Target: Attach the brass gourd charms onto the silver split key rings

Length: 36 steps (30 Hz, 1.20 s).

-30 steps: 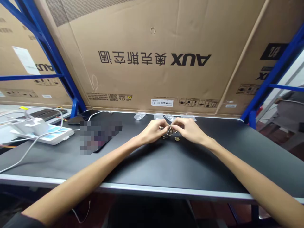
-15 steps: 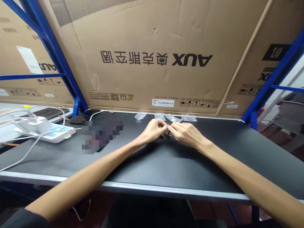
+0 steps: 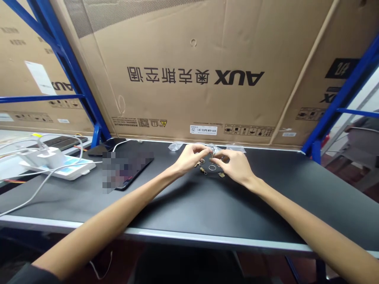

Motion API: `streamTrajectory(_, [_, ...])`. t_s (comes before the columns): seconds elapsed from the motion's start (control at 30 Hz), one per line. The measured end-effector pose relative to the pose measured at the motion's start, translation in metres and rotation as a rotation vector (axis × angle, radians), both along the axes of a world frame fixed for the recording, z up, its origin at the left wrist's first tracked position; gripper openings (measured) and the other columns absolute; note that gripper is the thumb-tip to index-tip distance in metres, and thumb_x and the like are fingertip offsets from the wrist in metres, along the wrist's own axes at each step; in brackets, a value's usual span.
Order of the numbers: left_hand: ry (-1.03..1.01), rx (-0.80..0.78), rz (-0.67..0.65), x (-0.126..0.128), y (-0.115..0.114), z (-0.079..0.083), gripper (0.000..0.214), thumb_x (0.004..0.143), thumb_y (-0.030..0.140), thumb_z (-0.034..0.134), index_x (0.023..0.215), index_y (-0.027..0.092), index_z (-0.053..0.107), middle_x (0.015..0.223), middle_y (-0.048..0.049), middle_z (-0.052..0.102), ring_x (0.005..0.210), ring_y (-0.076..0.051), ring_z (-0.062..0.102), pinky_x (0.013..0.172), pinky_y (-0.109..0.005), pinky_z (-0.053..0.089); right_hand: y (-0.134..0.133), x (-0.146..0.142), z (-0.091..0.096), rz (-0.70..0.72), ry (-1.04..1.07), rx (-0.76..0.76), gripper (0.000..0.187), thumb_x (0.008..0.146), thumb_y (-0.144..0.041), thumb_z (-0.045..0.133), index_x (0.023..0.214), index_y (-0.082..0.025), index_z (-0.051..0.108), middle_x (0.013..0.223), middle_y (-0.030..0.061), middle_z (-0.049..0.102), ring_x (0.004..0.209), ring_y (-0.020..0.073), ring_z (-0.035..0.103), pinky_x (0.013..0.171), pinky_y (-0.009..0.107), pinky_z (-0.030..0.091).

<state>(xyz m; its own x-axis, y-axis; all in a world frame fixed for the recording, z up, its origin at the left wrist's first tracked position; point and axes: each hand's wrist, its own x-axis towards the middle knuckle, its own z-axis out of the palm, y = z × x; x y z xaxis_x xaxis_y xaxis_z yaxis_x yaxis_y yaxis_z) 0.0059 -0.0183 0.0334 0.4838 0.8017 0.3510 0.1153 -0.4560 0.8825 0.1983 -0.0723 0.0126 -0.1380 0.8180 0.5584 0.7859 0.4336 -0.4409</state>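
Observation:
My left hand (image 3: 191,158) is closed in a pinch, with a small metal piece (image 3: 212,154) at its fingertips; its exact kind is too small to make out. From the right, the curled fingers and thumb of my right hand (image 3: 235,167) meet at the same piece, a gap showing behind the fingertips. Below the hands, a thin metal ring (image 3: 212,168) lies on the black tabletop (image 3: 207,213). Beside it are a gold-coloured charm with a loop (image 3: 203,170) and a flat gold-coloured charm (image 3: 222,174). More small metal parts are partly hidden under my fingers.
Several clear plastic bags (image 3: 175,146) lie along the back edge, before a large cardboard box (image 3: 177,98). At left are a dark, partly blurred-out device (image 3: 136,175) and a white power strip (image 3: 71,169) with cables. Blue rack posts (image 3: 334,94) flank the table.
My hands have shifted slightly and my right fingers have loosened a little. The ring and charms on the tabletop, mostly covered before, now show below the hands.

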Motion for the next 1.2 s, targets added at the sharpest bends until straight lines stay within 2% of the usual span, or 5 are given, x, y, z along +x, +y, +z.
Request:
streamTrajectory(0.23, [-0.037,-0.107,-0.039,0.000,0.002,-0.006,0.029,0.081,0.041,0.070,0.087,0.013,0.075,0.088,-0.0062,0.074,0.065,-0.013,0.060,0.060,-0.024,0.047,0.001,-0.002,-0.004,-0.005,0.053,-0.014,0.015,0.090,-0.035,0.063,0.090,-0.023,0.072,0.092,0.0033,0.077,0.079,0.0206,0.070,0.074,0.034,0.052])
streamTrajectory(0.4, [-0.060,-0.095,-0.087,0.001,0.003,-0.009,0.028,0.081,0.042,0.070,0.084,0.014,0.075,0.084,-0.0054,0.074,0.071,-0.014,0.062,0.067,-0.026,0.049,-0.002,-0.007,-0.001,0.173,0.218,-0.130,0.032,0.088,-0.036,0.065,0.117,-0.023,0.068,0.110,0.0062,0.075,0.095,0.0221,0.070,0.082,0.035,0.055])
streamTrajectory(0.7, [-0.012,-0.050,-0.050,0.000,0.000,-0.005,0.032,0.080,0.045,0.068,0.085,0.013,0.075,0.080,-0.0049,0.073,0.064,-0.012,0.057,0.057,-0.023,0.044,-0.003,-0.009,-0.002,0.297,0.393,-0.288,0.035,0.096,-0.049,0.057,0.110,-0.020,0.072,0.105,0.0061,0.076,0.096,0.0234,0.070,0.084,0.034,0.055])
streamTrajectory(1.0, [-0.168,-0.205,-0.090,0.002,0.000,-0.006,0.029,0.076,0.041,0.073,0.083,0.012,0.073,0.093,-0.0103,0.074,0.088,-0.020,0.068,0.074,-0.029,0.054,0.005,0.000,-0.005,0.022,-0.195,0.125,0.028,0.103,-0.035,0.048,0.108,-0.021,0.071,0.107,0.0084,0.072,0.090,0.0227,0.068,0.074,0.032,0.049])
streamTrajectory(1.2, [-0.073,-0.013,0.055,0.006,-0.002,-0.013,0.029,0.077,0.042,0.074,0.078,0.014,0.065,0.077,-0.0057,0.070,0.074,-0.019,0.068,0.070,-0.031,0.056,0.005,0.002,-0.001,-0.081,-0.503,0.232,0.030,0.105,-0.034,0.045,0.101,-0.017,0.070,0.101,0.0104,0.071,0.083,0.0216,0.066,0.066,0.030,0.042])
